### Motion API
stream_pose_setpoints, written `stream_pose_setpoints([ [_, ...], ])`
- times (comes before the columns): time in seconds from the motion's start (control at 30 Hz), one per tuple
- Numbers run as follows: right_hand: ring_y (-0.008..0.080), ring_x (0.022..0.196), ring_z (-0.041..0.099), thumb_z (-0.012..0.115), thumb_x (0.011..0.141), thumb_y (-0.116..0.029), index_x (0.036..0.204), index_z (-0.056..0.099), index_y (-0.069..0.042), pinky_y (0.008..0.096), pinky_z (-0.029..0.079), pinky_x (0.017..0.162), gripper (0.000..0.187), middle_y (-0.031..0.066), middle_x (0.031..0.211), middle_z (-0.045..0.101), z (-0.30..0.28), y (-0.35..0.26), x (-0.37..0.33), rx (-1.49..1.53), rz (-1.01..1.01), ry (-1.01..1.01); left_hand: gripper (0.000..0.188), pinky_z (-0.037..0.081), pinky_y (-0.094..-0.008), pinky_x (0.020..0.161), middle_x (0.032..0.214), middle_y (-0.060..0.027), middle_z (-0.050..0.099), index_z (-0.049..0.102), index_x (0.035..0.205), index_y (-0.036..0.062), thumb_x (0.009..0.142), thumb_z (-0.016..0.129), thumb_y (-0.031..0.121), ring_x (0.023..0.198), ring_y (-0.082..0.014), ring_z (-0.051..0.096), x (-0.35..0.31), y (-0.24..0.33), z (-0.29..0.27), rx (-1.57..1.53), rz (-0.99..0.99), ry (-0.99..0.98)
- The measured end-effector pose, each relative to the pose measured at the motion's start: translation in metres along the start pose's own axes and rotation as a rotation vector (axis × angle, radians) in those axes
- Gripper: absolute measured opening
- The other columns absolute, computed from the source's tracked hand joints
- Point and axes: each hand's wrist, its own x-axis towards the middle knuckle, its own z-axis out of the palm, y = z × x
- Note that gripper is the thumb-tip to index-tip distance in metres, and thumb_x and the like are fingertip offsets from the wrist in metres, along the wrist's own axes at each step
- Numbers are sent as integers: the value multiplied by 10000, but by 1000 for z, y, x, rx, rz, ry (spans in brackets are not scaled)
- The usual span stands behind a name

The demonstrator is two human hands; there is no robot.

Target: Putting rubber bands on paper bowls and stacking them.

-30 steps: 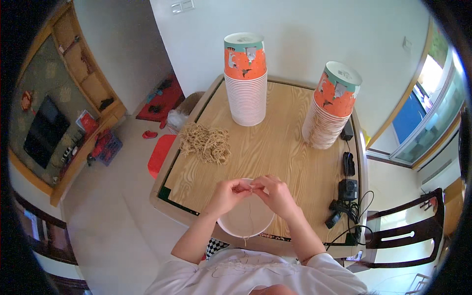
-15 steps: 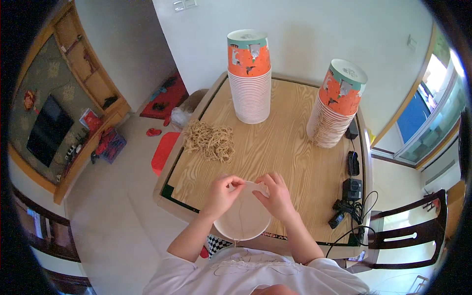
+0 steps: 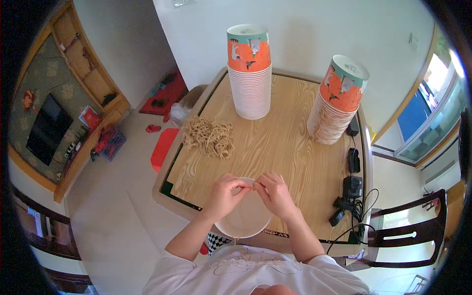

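A white paper bucket [image 3: 243, 223] is tilted against the table's near edge, its open mouth facing me. A thin tan string [image 3: 235, 240] hangs over its near rim and runs faintly across the inside toward the far rim. At that far rim my left hand [image 3: 225, 195] and my right hand [image 3: 275, 195] pinch with fingertips almost touching, apparently on the string's end; the fingers hide the exact grip. Beyond my left hand lies a loose heap of tan strings [image 3: 209, 137] on the wooden table [image 3: 273, 147].
Two tall stacks of upside-down paper buckets stand farther back, a left stack [image 3: 250, 73] and a right stack [image 3: 337, 101] with strings along its side. Black adapters and cables [image 3: 352, 188] lie along the right edge. A dark chair [image 3: 413, 236] stands right, a red stool [image 3: 163, 150] left.
My right hand has moved slightly left, bringing its fingertips to those of my left hand at the far rim. The view has shifted slightly; the bucket stays in place.
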Motion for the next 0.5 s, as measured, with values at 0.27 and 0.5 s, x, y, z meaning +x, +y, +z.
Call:
stream_pose_setpoints([
  [0.27,291,745,540,558,782,-23,930,476,-10,355,440,672,169,142,810,510,10,20,-3,105,201,-64,110,349,-402,947,1129,-111,489,609,726,59,669,704,58,1105,-313,435,7,-12,9,245,57,47],
  [0.5,273,754,567,539,776,0,956,481,-7,336,456,667,190,145,846,528,15,18,-4,194,245,-55,77,404,-415,839,1044,-74,556,617,656,84,629,689,86,1012,-283,496,12,-20,14,308,78,72],
])
